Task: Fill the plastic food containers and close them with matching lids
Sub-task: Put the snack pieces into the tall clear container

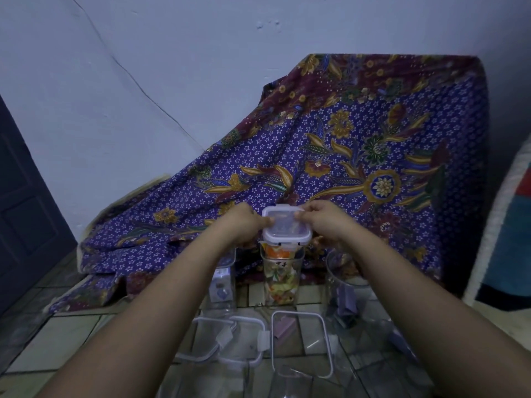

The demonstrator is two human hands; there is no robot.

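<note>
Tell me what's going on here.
A person is closing a tall container packed with colourful food. The left grip and right grip pinch a small lid by its edges, right over the container's mouth; whether it is seated yet is unclear. A second container stands to its left, and spare lids lie on the floor in front.

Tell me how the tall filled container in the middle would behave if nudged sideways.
The tall container is narrow and high, so it would probably tip rather than slide. Its colourful pieces look loose and thin, so it is likely light for its size. Clear, hard-looking walls suggest it stays stiff.
</note>
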